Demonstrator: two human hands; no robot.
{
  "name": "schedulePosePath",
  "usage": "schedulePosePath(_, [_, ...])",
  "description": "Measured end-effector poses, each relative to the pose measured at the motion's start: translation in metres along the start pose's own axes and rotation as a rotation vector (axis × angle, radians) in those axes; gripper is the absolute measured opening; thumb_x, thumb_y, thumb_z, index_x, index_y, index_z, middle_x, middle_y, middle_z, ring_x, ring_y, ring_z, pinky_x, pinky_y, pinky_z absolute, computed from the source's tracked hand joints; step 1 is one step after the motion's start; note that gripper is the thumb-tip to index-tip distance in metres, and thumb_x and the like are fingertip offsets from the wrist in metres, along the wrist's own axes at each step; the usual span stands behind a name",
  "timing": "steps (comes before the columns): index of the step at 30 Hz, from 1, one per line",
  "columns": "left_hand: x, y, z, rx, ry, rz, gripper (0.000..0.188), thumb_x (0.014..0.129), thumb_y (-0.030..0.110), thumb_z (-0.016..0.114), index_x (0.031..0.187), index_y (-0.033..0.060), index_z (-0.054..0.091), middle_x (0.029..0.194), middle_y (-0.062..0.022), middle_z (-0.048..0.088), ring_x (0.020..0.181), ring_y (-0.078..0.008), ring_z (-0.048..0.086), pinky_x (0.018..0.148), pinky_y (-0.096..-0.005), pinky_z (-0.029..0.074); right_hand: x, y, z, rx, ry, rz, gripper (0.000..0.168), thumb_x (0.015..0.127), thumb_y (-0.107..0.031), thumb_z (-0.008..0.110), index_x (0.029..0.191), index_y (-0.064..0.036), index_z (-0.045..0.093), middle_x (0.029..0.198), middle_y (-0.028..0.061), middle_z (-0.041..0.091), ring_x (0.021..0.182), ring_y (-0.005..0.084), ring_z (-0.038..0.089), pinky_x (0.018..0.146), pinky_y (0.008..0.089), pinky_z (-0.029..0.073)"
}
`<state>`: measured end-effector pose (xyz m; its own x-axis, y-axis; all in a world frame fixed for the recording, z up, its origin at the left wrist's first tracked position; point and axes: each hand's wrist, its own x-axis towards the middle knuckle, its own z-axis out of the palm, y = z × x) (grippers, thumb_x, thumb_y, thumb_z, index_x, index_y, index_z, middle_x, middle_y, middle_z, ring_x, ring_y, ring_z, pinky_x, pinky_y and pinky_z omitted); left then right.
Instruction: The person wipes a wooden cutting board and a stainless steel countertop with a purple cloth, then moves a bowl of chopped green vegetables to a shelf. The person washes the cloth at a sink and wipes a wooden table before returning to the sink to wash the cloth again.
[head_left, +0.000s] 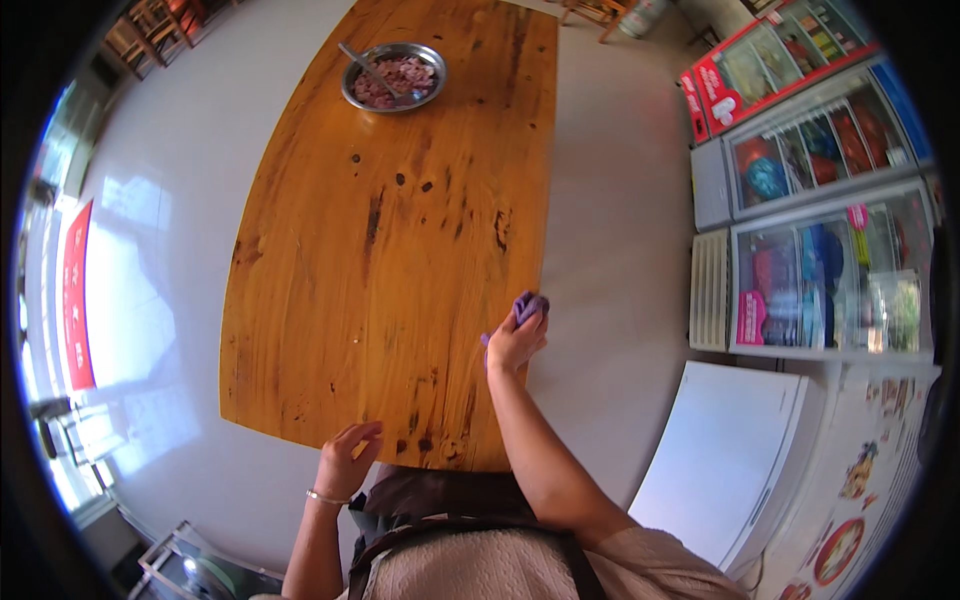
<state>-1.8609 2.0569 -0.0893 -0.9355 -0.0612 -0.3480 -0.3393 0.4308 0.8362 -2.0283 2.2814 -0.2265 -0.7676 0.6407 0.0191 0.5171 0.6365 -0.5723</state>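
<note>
A long wooden table (330, 247) with dark knots stretches away in front of me. My right hand (517, 337) grips a bunched purple cloth (531, 306) at the table's right edge, the arm reaching forward. Near the table's front edge, my left hand (351, 457) holds nothing; its fingers are curved and a little apart, and a bracelet circles the wrist. On the far part of the table rests a round metal bowl (439, 69) of pinkish minced meat (409, 73), with a metal spoon (367, 66) leaning in it, its handle over the rim.
Glass-door refrigerators (817, 277) line the right side, with a white chest-like appliance (724, 457) nearer me. Wooden chairs (154, 34) stand at the far left. A metal-framed cart or stand (169, 551) is at the lower left. Pale tiled floor (615, 195) flanks the table.
</note>
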Motion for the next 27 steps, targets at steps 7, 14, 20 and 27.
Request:
schedulePosePath(7, [-0.029, -0.024, 0.038, -0.131, 0.498, -0.410, 0.018, 0.082, 0.004, 0.056, 0.099, -0.0015, 0.059, 0.087, -0.0102, 0.064, 0.079, -0.0158, 0.061, 0.069, -0.0258, 0.049, 0.135, -0.107, 0.081, 0.119, -0.146, -0.528, 0.030, 0.079, -0.013, 0.056, 0.106, -0.005, 0.049, 0.118, 0.0171, 0.048, 0.092, 0.0340, 0.052, 0.073, 0.0448, 0.047])
schedulePosePath(14, [0.011, 0.048, 0.115, -0.271, 0.503, -0.407, 0.015, 0.080, 0.001, 0.057, 0.094, -0.0006, 0.061, 0.085, -0.0082, 0.064, 0.078, -0.0143, 0.061, 0.068, -0.0244, 0.049, 0.079, -0.171, 0.112, 0.557, -0.966, -0.632, 0.028, 0.080, -0.011, 0.054, 0.108, -0.006, 0.053, 0.094, 0.0101, 0.059, 0.079, 0.0184, 0.057, 0.064, 0.0311, 0.051])
schedulePosePath(20, [-0.011, 0.059, 0.131, -0.276, 0.619, -0.442, 0.016, 0.079, 0.001, 0.057, 0.094, -0.0002, 0.061, 0.084, -0.0093, 0.064, 0.078, -0.0157, 0.061, 0.069, -0.0246, 0.049, 0.219, -0.174, 0.030, 0.904, -1.288, -0.115, 0.035, 0.075, -0.011, 0.060, 0.107, 0.001, 0.053, 0.095, 0.0083, 0.060, 0.083, 0.0185, 0.059, 0.075, 0.0320, 0.050])
schedulePosePath(27, [-0.047, 0.019, 0.152, -0.431, 0.772, -0.526, 0.014, 0.081, 0.003, 0.056, 0.093, -0.0038, 0.060, 0.083, -0.0090, 0.064, 0.075, -0.0124, 0.061, 0.067, -0.0228, 0.048, 0.249, -0.146, 0.106, 0.412, -0.835, -0.467, 0.032, 0.081, -0.010, 0.055, 0.112, -0.013, 0.052, 0.080, 0.0043, 0.059, 0.050, 0.0069, 0.050, 0.043, 0.0210, 0.044])
